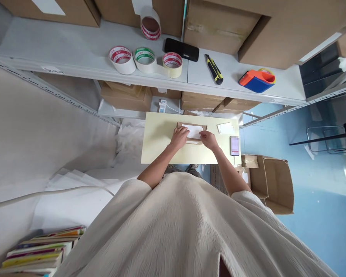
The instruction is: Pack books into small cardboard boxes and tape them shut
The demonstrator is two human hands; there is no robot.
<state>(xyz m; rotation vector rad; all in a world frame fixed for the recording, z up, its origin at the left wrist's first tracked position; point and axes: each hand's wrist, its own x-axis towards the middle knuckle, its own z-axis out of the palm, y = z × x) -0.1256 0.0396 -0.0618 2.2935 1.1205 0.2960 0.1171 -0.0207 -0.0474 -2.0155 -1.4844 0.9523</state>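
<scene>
A small open cardboard box (192,125) lies on a pale yellow table (158,146), with a white item (193,131) inside it. My left hand (179,137) rests on the box's left side, fingers curled onto the white item. At the box's right front corner, the fingers of my right hand (208,139) bend over the edge. Both hands touch the box and its contents.
A phone (235,146) with a lit screen and a white card (226,127) lie at the table's right. The shelf above holds tape rolls (145,59), a black phone (181,49), a utility knife (213,69) and a tape dispenser (257,80). An open carton (272,182) stands right; books (40,252) lower left.
</scene>
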